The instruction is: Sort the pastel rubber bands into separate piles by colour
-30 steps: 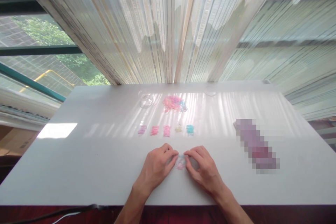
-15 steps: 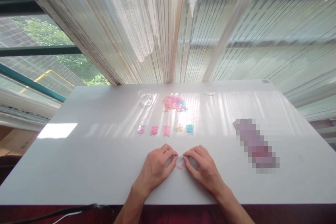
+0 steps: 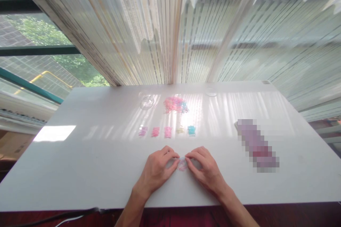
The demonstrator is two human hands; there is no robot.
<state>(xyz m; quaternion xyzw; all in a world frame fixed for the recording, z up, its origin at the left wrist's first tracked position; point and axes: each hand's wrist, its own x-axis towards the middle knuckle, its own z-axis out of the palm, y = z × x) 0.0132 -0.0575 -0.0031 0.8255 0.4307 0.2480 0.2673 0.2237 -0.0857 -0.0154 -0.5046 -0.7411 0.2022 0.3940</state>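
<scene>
My left hand (image 3: 161, 166) and my right hand (image 3: 205, 166) rest near the table's front edge, facing each other. Thumb and fingers of each are pinched together. A thin light-blue rubber band (image 3: 182, 158) seems to run between the two sets of fingertips. Just below it, a small clump of pink and purple rubber bands (image 3: 182, 165) lies between the thumbs. Beyond my hands is a row of sorted piles: purple bands (image 3: 143, 132), red-pink bands (image 3: 155, 132), pink bands (image 3: 167, 132), pale yellow bands (image 3: 180, 129) and blue bands (image 3: 191, 130).
A larger mixed heap of bands (image 3: 176, 105) sits farther back on the white table (image 3: 93, 173). Clear round containers stand at back left (image 3: 147, 102) and back right (image 3: 211, 91). A blurred-out long object (image 3: 257, 143) lies at right. String curtains (image 3: 176, 42) hang behind the table.
My hands keep nearly the same pinched pose. A light-blue strand shows more clearly between the fingertips. The whole view has shifted slightly.
</scene>
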